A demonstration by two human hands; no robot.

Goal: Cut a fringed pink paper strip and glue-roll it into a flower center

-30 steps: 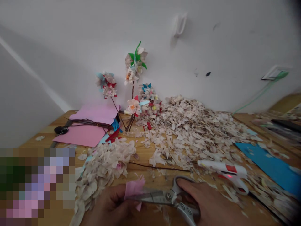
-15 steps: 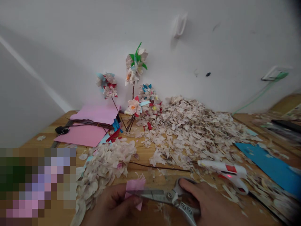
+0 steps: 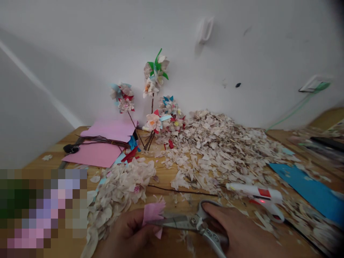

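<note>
My left hand [image 3: 131, 229] pinches a small strip of pink paper [image 3: 153, 212] whose upper right edge is cut into thin fringes. My right hand [image 3: 228, 225] is wrapped round the handles of a pair of metal scissors [image 3: 185, 223]. Pointing left, the blades lie across the paper close to my left fingertips. Just beyond my left hand rests a heap of pale dried petals [image 3: 107, 200], with a petal flower with a pink centre [image 3: 137, 188] at its right side. A thin dark twig [image 3: 182, 191] lies on the table beyond the scissors.
A white glue gun [image 3: 255, 193] with a lit red light lies at right, its cord running to the lower right. Blue paper [image 3: 309, 190] is beyond it. A large pile of dried petals [image 3: 223, 143], handmade flowers on twigs [image 3: 154, 122] and pink sheets [image 3: 94, 154] stand or lie toward the wall.
The scissor blades have shifted slightly right and down along the pink paper. The paper's fringed upper part has tilted a little. Both hands keep their hold.
</note>
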